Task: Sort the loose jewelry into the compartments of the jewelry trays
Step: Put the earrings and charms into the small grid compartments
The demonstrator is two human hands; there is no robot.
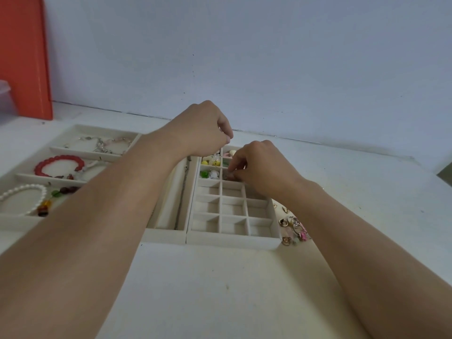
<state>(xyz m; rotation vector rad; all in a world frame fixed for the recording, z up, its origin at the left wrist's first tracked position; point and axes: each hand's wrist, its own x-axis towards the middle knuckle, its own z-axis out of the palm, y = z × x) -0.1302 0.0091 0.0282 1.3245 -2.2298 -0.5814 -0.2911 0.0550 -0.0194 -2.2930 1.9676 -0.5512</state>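
Right hand [254, 165] pinches a small dark piece over the cream grid tray [232, 237]; left hand [203, 129] curled, contents hidden.

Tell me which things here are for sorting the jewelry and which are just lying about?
For the job:
- cream grid tray with small compartments
- cream long-slot tray
- cream bracelet tray
- loose metal rings and charms beside the grid tray
- red bead bracelet
- white pearl bracelet

Just lying about:
- orange panel
- clear plastic container
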